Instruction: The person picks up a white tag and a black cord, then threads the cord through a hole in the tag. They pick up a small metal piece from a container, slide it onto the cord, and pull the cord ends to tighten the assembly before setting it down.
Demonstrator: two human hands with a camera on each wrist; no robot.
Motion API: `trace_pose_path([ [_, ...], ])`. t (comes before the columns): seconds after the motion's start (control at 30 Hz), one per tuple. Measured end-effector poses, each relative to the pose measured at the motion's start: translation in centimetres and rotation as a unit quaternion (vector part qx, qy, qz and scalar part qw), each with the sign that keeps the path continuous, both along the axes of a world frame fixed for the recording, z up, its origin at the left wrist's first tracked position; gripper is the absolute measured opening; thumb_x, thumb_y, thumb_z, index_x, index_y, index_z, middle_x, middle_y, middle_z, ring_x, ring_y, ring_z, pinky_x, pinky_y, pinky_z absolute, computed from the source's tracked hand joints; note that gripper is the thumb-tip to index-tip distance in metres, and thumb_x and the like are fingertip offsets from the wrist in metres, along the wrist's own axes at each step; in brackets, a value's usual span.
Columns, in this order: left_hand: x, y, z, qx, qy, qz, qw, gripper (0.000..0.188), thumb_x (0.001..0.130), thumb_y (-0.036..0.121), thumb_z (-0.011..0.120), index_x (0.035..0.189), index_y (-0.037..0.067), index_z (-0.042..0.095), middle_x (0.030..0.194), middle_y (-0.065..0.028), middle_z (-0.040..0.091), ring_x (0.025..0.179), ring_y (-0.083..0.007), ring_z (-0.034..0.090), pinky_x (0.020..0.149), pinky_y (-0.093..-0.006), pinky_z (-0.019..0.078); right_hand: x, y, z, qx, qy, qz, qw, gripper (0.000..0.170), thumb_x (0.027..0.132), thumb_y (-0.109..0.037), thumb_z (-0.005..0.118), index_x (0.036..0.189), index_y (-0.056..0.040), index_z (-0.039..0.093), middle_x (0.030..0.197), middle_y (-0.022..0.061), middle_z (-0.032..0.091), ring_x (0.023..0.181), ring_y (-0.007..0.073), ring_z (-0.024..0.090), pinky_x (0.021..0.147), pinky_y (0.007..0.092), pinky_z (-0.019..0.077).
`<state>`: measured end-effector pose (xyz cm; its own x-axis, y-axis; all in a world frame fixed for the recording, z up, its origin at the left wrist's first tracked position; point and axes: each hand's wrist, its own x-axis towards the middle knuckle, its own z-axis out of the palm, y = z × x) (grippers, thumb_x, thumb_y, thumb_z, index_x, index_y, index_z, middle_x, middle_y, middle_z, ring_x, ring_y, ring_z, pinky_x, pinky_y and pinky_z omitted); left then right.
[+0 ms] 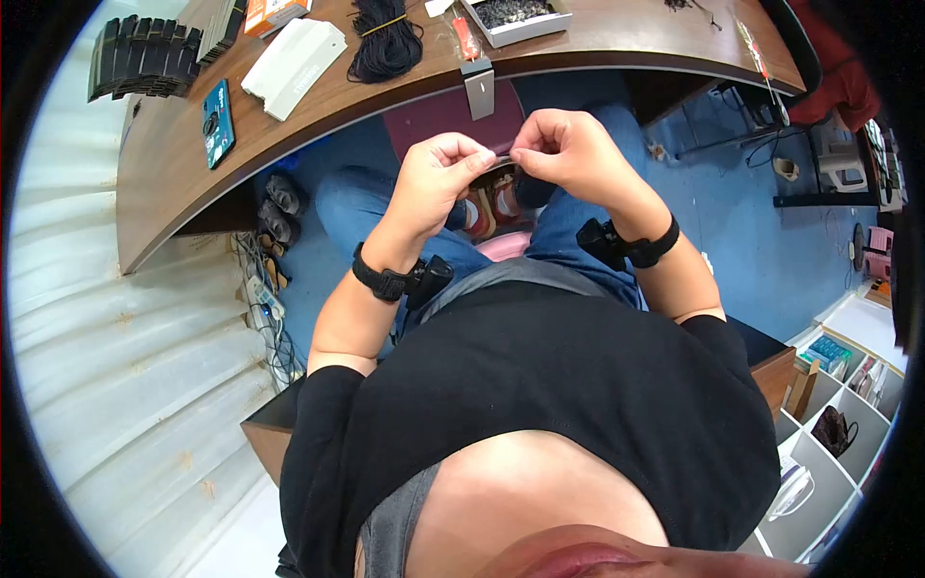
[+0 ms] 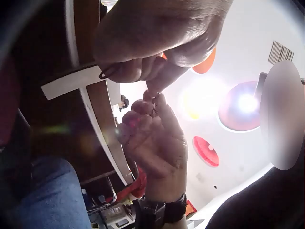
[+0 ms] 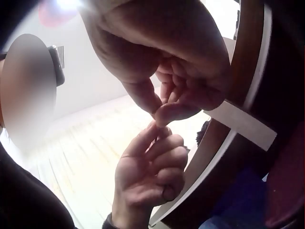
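Both hands meet fingertip to fingertip above the lap, in front of the desk edge. My left hand (image 1: pixel 432 185) pinches a thin dark cord (image 2: pixel 107 72) between thumb and index finger; a small loop of it pokes out by the curled fingers in the left wrist view. From the other side, my right hand (image 1: pixel 576 159) pinches at the same spot, its thumb and index tip pressed together. The fingertips mostly hide the bit of cord between them, and I cannot tell how it is joined there. Each wrist wears a black strap with a small camera.
On the wooden desk (image 1: pixel 318 116) lie a bundle of black cords (image 1: pixel 385 43), white cards (image 1: pixel 294 67), a teal packet (image 1: pixel 219 125), stacked black strips (image 1: pixel 145 60) and an open box of small dark pieces (image 1: pixel 517 17). A pale strip (image 1: pixel 479 91) juts over the desk's front edge.
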<state>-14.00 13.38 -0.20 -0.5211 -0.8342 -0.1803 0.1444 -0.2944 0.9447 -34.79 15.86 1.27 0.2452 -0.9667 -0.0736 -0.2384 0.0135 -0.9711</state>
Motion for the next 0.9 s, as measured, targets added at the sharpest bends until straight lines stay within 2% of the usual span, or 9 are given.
trace_pose_path([
  [0.13, 1.4, -1.4, -1.4, 0.015, -0.020, 0.013, 1.000, 0.010, 0.085, 0.013, 0.067, 0.084, 0.003, 0.063, 0.069, 0.0031, 0.057, 0.054, -0.0017, 0.043, 0.048, -0.0165, 0.0310, -1.3, 0.0, -0.6, 0.016, 0.018, -0.060, 0.998, 0.005, 0.079, -0.004, 0.064, 0.081, -0.0007, 0.061, 0.073, -0.0010, 0.059, 0.066, 0.0074, 0.052, 0.061, 0.0227, 0.0437],
  [0.23, 1.7, -2.3, -1.5, -0.003, -0.034, 0.004, 0.999, 0.009, 0.085, 0.012, 0.066, 0.083, 0.004, 0.062, 0.066, 0.0052, 0.054, 0.053, -0.0014, 0.040, 0.047, -0.0174, 0.0293, -1.6, -0.6, -2.1, -0.205, 0.153, 0.017, 0.967, 0.010, 0.073, -0.002, 0.064, 0.084, -0.0011, 0.061, 0.086, 0.0060, 0.062, 0.075, 0.0173, 0.056, 0.070, 0.0283, 0.0461],
  [0.27, 1.1, -2.2, -1.4, -0.034, -0.061, 0.003, 0.998, 0.009, 0.085, 0.012, 0.066, 0.083, 0.004, 0.062, 0.066, 0.0052, 0.055, 0.053, -0.0013, 0.040, 0.047, -0.0174, 0.0297, -1.2, -0.1, -2.4, -0.300, 0.284, -0.016, 0.911, 0.025, 0.068, -0.001, 0.064, 0.093, -0.0012, 0.062, 0.100, 0.0114, 0.060, 0.086, 0.0257, 0.057, 0.079, 0.0329, 0.0463],
  [0.3, 0.6, -2.2, -1.3, -0.065, -0.088, -0.001, 0.994, 0.009, 0.085, 0.012, 0.066, 0.083, 0.004, 0.062, 0.066, 0.0051, 0.055, 0.053, -0.0012, 0.041, 0.047, -0.0175, 0.0301, -0.4, -0.4, -2.2, -0.325, 0.277, -0.028, 0.904, 0.033, 0.070, -0.001, 0.066, 0.103, -0.0016, 0.062, 0.108, 0.0117, 0.059, 0.086, 0.0206, 0.059, 0.078, 0.0296, 0.0478],
  [0.33, 0.4, -2.3, -1.3, -0.052, -0.083, -0.033, 0.995, 0.010, 0.085, 0.009, 0.065, 0.082, 0.001, 0.063, 0.075, 0.0005, 0.062, 0.067, -0.0050, 0.055, 0.059, -0.0206, 0.0447, 0.4, -0.5, -1.7, -0.225, 0.163, -0.001, 0.961, 0.032, 0.072, -0.004, 0.066, 0.104, -0.0015, 0.062, 0.105, 0.0143, 0.061, 0.082, 0.0222, 0.061, 0.074, 0.0301, 0.0490],
  [0.4, -0.2, -2.4, -0.9, -0.013, -0.075, -0.051, 0.996, 0.010, 0.086, 0.010, 0.064, 0.084, 0.000, 0.064, 0.074, -0.0001, 0.062, 0.068, -0.0050, 0.056, 0.059, -0.0201, 0.0449, 2.0, -0.9, -1.7, -0.108, 0.005, 0.023, 0.994, 0.026, 0.079, -0.007, 0.066, 0.103, -0.0005, 0.063, 0.089, 0.0146, 0.067, 0.068, 0.0192, 0.064, 0.063, 0.0289, 0.0504],
  [0.5, 0.2, -3.2, -1.1, 0.010, -0.050, 0.015, 0.999, 0.014, 0.089, 0.014, 0.062, 0.089, 0.000, 0.065, 0.070, 0.0004, 0.060, 0.062, -0.0048, 0.054, 0.055, -0.0187, 0.0434, 2.5, -1.8, -0.6, -0.040, 0.118, -0.036, 0.992, 0.020, 0.084, -0.003, 0.063, 0.103, 0.0017, 0.062, 0.074, 0.0051, 0.066, 0.058, 0.0084, 0.057, 0.054, 0.0228, 0.0472],
  [0.67, 0.9, -3.7, -1.9, 0.082, 0.046, 0.064, 0.994, 0.028, 0.093, 0.024, 0.056, 0.103, -0.001, 0.060, 0.082, -0.0025, 0.060, 0.064, -0.0066, 0.054, 0.054, -0.0204, 0.0471, 2.3, -2.2, -1.7, 0.053, -0.071, -0.107, 0.990, 0.009, 0.087, -0.005, 0.063, 0.089, 0.0031, 0.062, 0.073, 0.0043, 0.064, 0.055, 0.0064, 0.056, 0.049, 0.0194, 0.0450],
  [0.9, -0.8, -3.3, -2.6, 0.067, 0.043, 0.072, 0.994, 0.016, 0.086, 0.014, 0.066, 0.093, -0.001, 0.065, 0.076, -0.0031, 0.062, 0.060, -0.0044, 0.052, 0.054, -0.0191, 0.0445, 3.0, -1.6, -3.1, 0.032, -0.058, -0.110, 0.992, 0.011, 0.084, -0.008, 0.066, 0.087, 0.0023, 0.063, 0.071, 0.0030, 0.064, 0.056, 0.0054, 0.056, 0.049, 0.0212, 0.0448],
])
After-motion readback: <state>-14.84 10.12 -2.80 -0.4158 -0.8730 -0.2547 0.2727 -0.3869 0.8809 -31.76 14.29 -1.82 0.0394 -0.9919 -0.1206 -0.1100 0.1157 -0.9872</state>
